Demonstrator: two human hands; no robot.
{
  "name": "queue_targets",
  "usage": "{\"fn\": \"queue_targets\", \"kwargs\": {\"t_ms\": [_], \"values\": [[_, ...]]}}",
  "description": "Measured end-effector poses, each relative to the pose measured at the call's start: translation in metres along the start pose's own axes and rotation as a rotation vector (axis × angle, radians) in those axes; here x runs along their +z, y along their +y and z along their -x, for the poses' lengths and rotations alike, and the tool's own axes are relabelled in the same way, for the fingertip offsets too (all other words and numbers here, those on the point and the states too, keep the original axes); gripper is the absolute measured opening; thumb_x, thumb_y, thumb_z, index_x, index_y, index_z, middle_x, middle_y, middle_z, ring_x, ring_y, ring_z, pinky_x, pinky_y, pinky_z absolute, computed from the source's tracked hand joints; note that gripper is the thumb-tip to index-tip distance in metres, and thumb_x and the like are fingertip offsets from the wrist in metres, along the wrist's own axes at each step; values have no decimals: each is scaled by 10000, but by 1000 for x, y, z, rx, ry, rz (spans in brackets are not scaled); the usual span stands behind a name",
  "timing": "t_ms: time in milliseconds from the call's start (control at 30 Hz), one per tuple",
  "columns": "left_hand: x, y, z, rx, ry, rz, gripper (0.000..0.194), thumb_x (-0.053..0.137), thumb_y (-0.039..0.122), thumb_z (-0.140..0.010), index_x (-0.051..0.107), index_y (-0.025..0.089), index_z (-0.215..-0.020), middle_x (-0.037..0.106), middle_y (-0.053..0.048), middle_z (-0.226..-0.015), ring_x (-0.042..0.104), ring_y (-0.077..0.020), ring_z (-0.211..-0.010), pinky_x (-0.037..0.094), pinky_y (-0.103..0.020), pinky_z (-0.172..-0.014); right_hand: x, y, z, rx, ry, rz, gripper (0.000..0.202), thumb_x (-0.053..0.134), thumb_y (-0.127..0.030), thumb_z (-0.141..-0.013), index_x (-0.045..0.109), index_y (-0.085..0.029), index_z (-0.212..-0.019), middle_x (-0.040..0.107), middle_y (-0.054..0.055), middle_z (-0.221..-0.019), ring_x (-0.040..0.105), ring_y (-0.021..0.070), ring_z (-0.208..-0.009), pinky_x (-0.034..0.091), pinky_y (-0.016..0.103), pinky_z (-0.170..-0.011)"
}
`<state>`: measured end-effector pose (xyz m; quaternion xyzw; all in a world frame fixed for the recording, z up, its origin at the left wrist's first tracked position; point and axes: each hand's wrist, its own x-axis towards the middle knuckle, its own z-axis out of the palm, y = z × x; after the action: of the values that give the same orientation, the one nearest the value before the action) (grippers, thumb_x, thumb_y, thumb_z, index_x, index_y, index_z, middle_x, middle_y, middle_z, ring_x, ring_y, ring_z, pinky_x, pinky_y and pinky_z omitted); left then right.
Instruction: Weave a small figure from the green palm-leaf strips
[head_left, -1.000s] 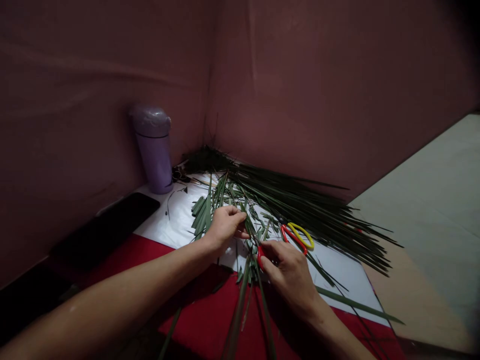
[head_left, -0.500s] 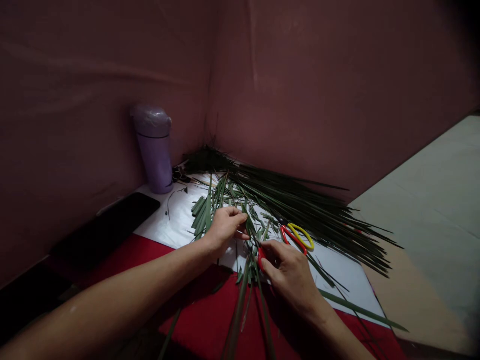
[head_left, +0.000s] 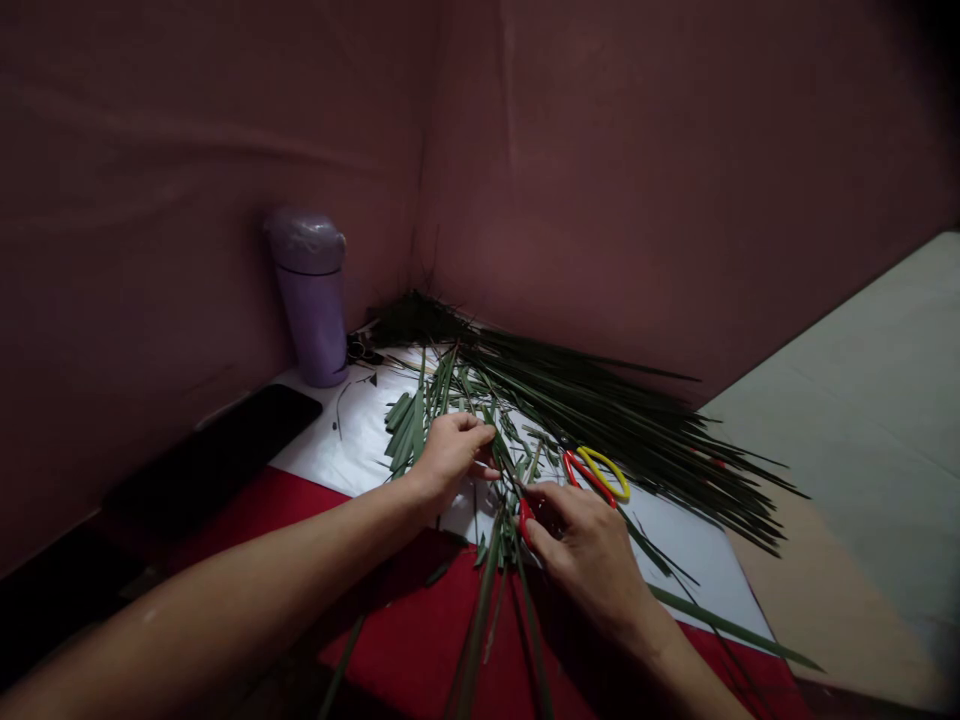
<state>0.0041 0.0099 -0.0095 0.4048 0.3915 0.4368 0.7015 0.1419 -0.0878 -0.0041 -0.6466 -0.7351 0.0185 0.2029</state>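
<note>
My left hand [head_left: 457, 452] pinches a narrow green leaf [head_left: 500, 450] between thumb and fingers. Close by on the right, my right hand [head_left: 574, 520] is closed on a red-handled tool [head_left: 526, 521], whose working end is mostly hidden among the leaves. Beyond my right hand lie scissors with one yellow and one red handle [head_left: 604, 474]. Cut green leaf pieces [head_left: 406, 425] are spread over the white sheet [head_left: 352, 440] around my hands. Long leaf strips [head_left: 475, 640] stretch from below my hands toward me over the red cloth [head_left: 420, 640].
A purple tumbler [head_left: 313, 315] stands at the back left against the wall. A dark flat object [head_left: 225, 440] lies left of the sheet. A large bundle of long leaves [head_left: 600, 400] runs from the corner to the right. Pale floor [head_left: 862, 420] shows beyond the right edge.
My right hand and the red-handled tool have shifted very slightly to the right. My left hand stays in place on the leaf.
</note>
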Motion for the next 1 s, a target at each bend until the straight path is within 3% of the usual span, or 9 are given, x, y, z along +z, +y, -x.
{"fn": "queue_targets", "kwargs": {"t_ms": [1000], "values": [[0, 0, 1, -7, -24, 5, 135, 587, 190, -650, 478, 140, -590, 473, 28, -458, 488, -86, -405, 471, -242, -408, 6, 2, 0, -39, 51, -48, 170, 506, -207, -764, 600, -197, -907, 623, 42, -757, 559, 190, -736, 398, 281, -674]]}}
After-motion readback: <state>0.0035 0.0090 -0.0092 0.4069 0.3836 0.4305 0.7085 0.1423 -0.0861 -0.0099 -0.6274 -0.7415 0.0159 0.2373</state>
